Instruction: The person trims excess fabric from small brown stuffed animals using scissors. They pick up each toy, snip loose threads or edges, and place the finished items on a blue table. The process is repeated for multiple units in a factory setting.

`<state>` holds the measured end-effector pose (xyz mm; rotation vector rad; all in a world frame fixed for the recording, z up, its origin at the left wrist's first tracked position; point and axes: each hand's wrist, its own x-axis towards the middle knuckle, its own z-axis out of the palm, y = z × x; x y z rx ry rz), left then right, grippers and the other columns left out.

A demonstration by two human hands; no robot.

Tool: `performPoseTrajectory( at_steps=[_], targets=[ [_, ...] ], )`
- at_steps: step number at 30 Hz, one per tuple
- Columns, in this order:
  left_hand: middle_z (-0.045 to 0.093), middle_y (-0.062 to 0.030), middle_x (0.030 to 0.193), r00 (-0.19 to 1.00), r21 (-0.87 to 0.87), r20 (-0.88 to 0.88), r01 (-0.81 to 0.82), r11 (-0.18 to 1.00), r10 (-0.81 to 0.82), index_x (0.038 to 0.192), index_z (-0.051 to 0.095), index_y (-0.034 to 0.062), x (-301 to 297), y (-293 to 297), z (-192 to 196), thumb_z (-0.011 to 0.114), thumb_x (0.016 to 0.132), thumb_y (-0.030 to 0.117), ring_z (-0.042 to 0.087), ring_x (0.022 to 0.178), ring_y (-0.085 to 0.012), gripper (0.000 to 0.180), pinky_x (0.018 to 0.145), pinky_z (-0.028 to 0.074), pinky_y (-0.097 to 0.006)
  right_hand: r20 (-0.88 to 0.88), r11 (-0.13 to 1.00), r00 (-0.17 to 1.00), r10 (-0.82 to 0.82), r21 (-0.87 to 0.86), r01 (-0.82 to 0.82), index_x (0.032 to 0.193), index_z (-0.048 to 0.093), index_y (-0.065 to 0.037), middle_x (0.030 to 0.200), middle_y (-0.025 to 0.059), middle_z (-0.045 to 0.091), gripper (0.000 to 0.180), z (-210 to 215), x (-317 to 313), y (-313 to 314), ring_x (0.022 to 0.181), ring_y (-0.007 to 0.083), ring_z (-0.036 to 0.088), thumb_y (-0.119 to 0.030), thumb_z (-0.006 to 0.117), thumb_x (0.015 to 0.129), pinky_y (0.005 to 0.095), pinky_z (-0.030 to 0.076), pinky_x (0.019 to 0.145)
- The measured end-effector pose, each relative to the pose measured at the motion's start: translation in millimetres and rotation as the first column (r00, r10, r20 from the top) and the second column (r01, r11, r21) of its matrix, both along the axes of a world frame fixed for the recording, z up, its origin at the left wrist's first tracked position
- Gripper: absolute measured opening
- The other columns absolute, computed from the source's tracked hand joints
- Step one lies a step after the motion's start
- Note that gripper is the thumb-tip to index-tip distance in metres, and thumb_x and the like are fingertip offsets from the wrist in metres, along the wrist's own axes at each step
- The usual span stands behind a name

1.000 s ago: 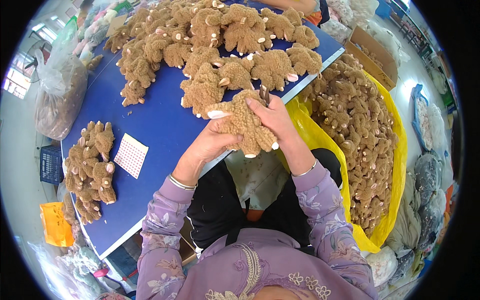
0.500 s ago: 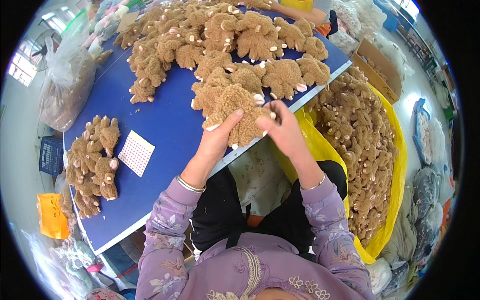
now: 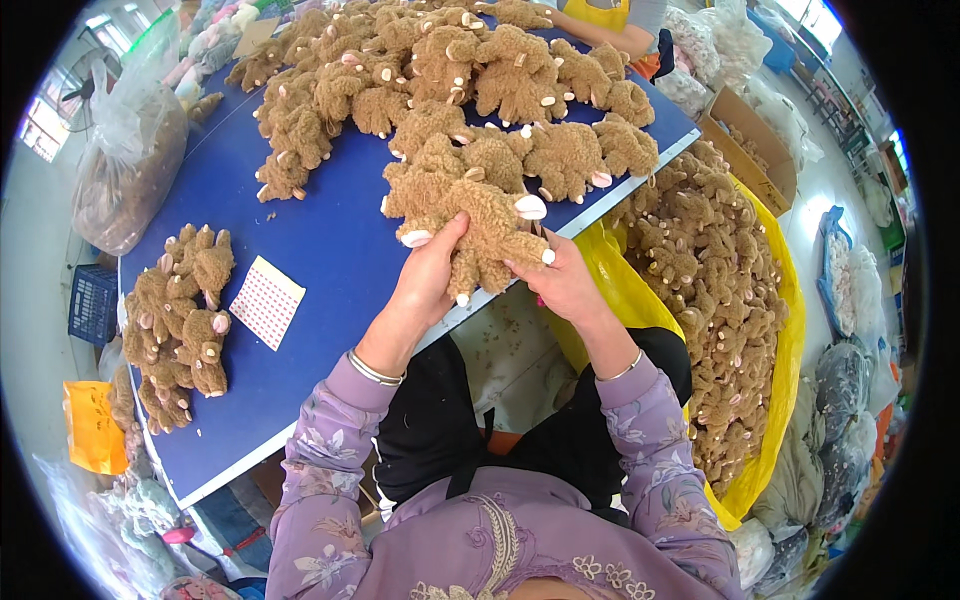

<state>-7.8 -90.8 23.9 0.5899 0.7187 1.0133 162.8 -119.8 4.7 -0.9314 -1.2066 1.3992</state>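
Observation:
Between my two hands is a curly brown plush toy (image 3: 490, 222) with pale ears and white-tipped limbs, held over the table's front edge. My left hand (image 3: 432, 268) grips its left side, thumb on top. My right hand (image 3: 562, 278) pinches its lower right part near a white-tipped limb; a small pink thing shows by those fingers. Just beyond lies a large heap of similar plush toys (image 3: 430, 70) on the blue table (image 3: 330, 230). A smaller group of plush toys (image 3: 180, 320) sits at the table's left, beside a white sheet with rows of red marks (image 3: 267, 303).
On the right a yellow bag (image 3: 790, 360) brims with brown plush pieces, next to a cardboard box (image 3: 750, 150). A clear plastic bag (image 3: 130, 160) stands at the far left above a blue crate (image 3: 93, 303). Another person's arm (image 3: 605, 35) rests at the far edge.
The plush toy has turned in my hands, and its pale ear now sticks out to the right. My right hand has moved down to its lower right side.

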Motion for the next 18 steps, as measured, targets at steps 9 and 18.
performPoseTrajectory(
  at_steps=[9,18],
  targets=[
    [0.056,-0.0129,0.123,0.998,0.005,0.054,-0.027,1.0,0.027,0.128,0.044,-0.0013,1,2,-4,0.045,0.099,0.024,0.058,0.109,-0.0231,0.039,0.093,0.048,-0.037,0.037,1.0,0.999,0.028,-0.009,-0.028,0.116,0.056,0.003,0.096,0.0009,0.063,0.035,-8,3,5,0.082,0.006,0.055,-0.011,0.067,0.086,0.0233,0.047,0.075],
    [0.057,-0.0095,0.12,0.995,0.274,-0.077,-0.039,0.961,0.063,0.128,0.047,0.0006,5,2,-16,0.058,0.094,0.016,0.057,0.108,-0.0188,0.039,0.092,0.048,-0.034,0.238,0.932,0.91,-0.338,0.219,0.289,0.107,0.056,0.004,0.093,0.005,0.062,0.031,15,-11,3,0.084,0.008,0.055,-0.014,0.068,0.085,0.0245,0.047,0.075]
  ],
)
